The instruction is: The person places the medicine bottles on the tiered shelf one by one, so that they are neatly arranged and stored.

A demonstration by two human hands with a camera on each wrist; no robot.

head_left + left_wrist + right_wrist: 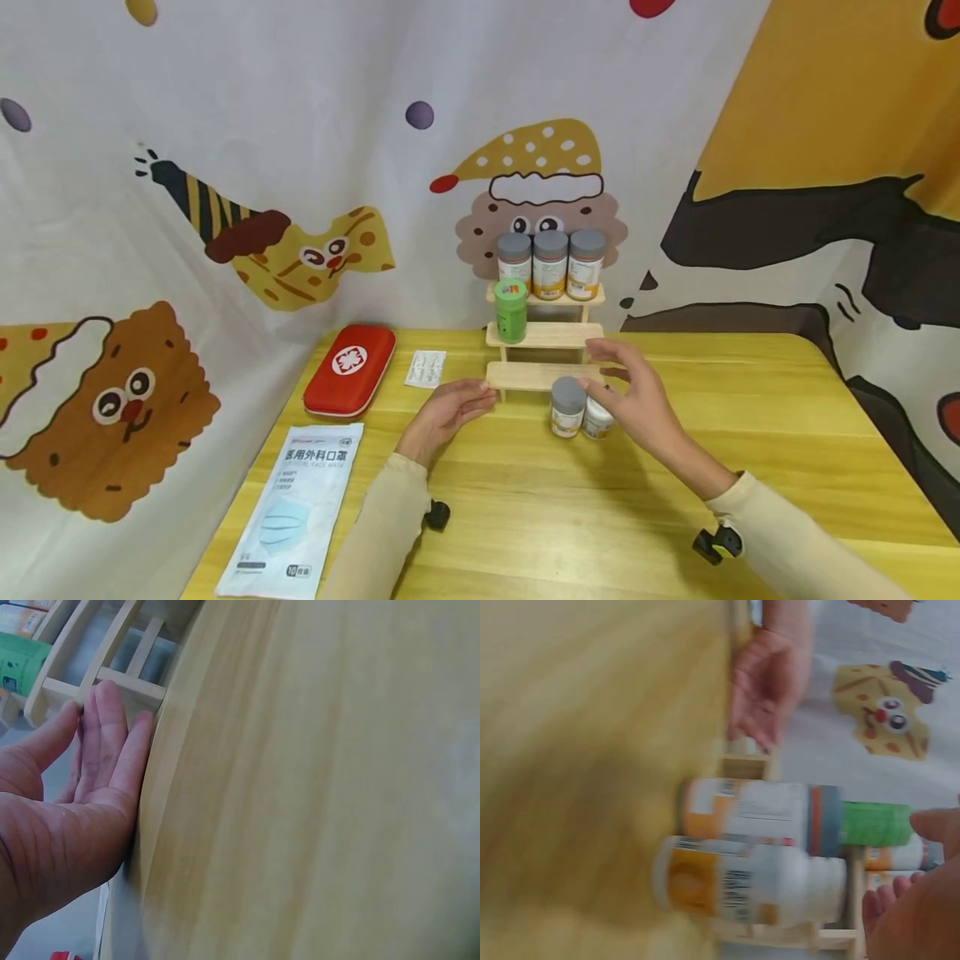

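Observation:
A small three-tier wooden shelf [517, 376] stands at the back of the table. My left hand [454, 412] is at its lower left end, straight fingertips against the wood. In the right wrist view, a grey-capped bottle [769, 816] and a white-topped bottle [750, 881] stand side by side in front of the shelf. My right hand [639, 398] hovers by them at the shelf's right end, fingers spread and holding nothing. A green bottle [512, 312] stands on the middle tier's left end. Several grey-capped bottles [550, 267] line the top tier.
On the left lie a red first-aid case [352, 400], a small white printed packet [426, 368] and a surgical mask pack [300, 467]. A cartoon-printed curtain [315, 108] hangs behind the wooden table [525, 517].

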